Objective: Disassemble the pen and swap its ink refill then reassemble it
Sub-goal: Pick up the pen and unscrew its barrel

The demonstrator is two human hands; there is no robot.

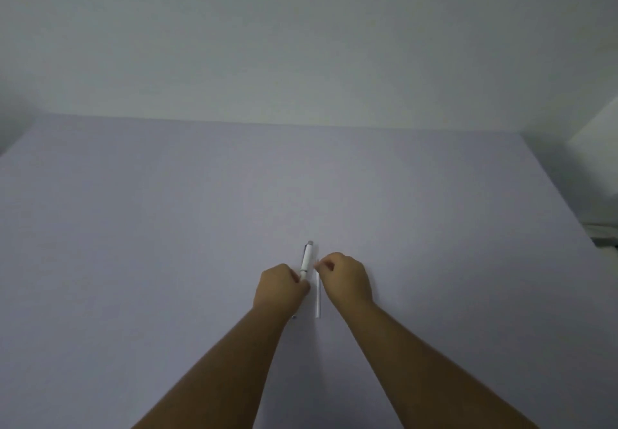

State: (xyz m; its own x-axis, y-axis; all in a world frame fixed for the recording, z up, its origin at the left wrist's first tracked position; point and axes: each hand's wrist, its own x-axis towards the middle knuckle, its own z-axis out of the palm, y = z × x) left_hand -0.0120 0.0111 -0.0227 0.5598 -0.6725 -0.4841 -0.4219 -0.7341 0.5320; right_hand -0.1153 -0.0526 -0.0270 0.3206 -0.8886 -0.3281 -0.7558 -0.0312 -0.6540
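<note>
A white pen (306, 258) with a grey push-button end lies on the pale table (167, 228), pointing away from me. My left hand (279, 290) is closed around the pen's near part; a small dark tip (294, 317) shows below the wrist. Just right of the pen lies a thin white ink refill (317, 298), parallel to it. My right hand (346, 278) is closed with its fingertips pinching the refill's far end.
A plain white wall rises behind the table's far edge. The table's right edge runs diagonally, with a dark gap and a white object (598, 127) beyond it at the right.
</note>
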